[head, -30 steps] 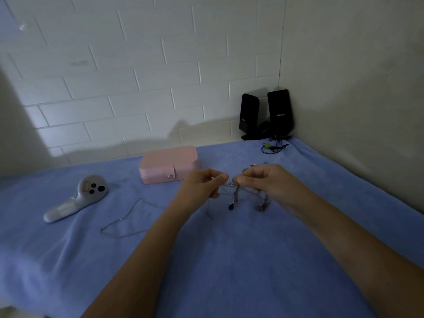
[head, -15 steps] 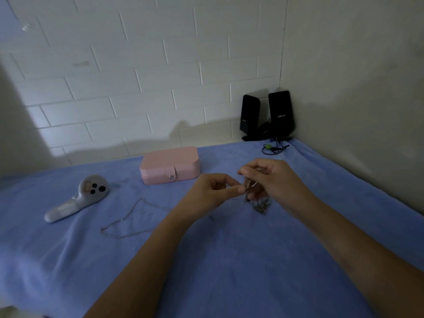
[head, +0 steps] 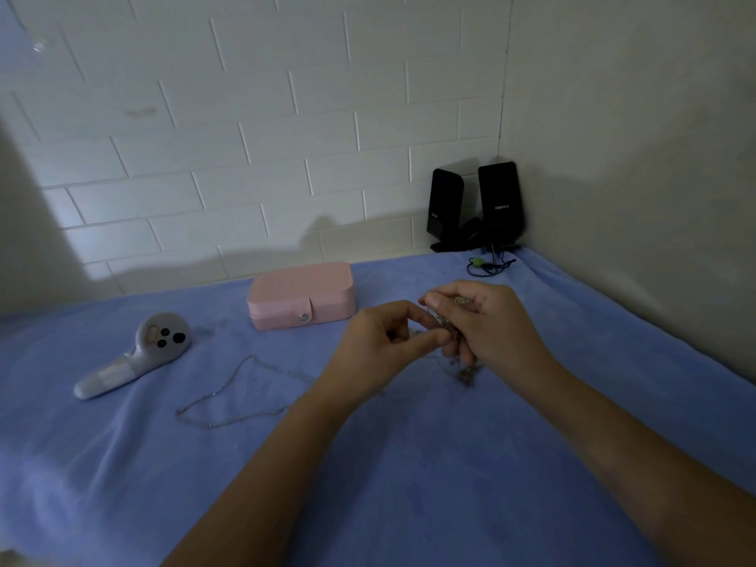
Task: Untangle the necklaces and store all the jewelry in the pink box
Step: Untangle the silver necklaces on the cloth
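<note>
A tangle of thin necklaces [head: 464, 372] hangs between my hands above the blue cloth. My left hand [head: 380, 345] pinches part of the chain with thumb and fingers. My right hand [head: 487, 325] grips the bunched chains, and a small dark end dangles below it. The two hands touch at the fingertips. A separate silver necklace [head: 229, 396] lies spread in a loop on the cloth to the left. The pink box [head: 300, 294] stands closed, with its snap fastened, behind the hands near the wall.
A grey handheld device [head: 137, 354] with dark buttons lies at the left. Two black speakers [head: 474, 206] with a cable and green plug [head: 476, 262] stand in the back right corner. Walls border the blue cloth [head: 409, 464] at the back and right.
My hands have drawn together and lifted the tangle. The chains that hung stretched between them, with a dark pendant showing, are now bunched in my right hand.
</note>
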